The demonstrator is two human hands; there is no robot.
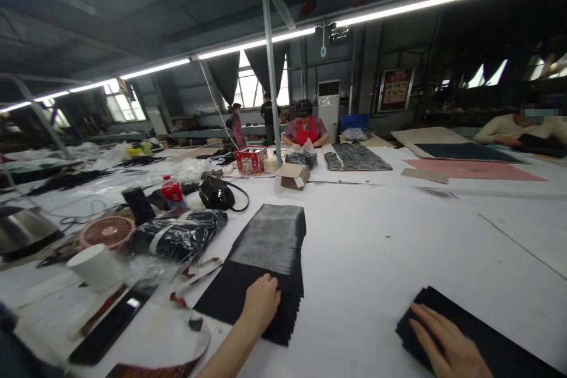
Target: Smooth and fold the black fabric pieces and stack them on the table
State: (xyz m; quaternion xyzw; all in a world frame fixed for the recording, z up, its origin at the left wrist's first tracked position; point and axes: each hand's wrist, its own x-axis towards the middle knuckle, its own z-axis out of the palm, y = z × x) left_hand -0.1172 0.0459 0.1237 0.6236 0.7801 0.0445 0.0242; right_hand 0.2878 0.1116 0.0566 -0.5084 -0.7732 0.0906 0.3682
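Note:
A fanned stack of black fabric pieces (234,292) lies before me on the white table, its far part greyish and its right edge stepped. My left hand (262,301) is on the near, plain black part, fingers curled and closed at the fabric; the fingertips are partly hidden. Farther right, another black fabric stack (482,331) runs out of view at the lower right. On its near end rests my right hand (447,339), fingers stretched out over the cloth, the thumb not clearly seen.
Left of the fabric are a plastic-wrapped black bundle (179,235), a white cup (94,267), a pink fan (107,231), a red-capped bottle (172,190) and a black handbag (217,194). An open cardboard box (292,177) stands beyond. A person in a red apron (305,132) works across the table.

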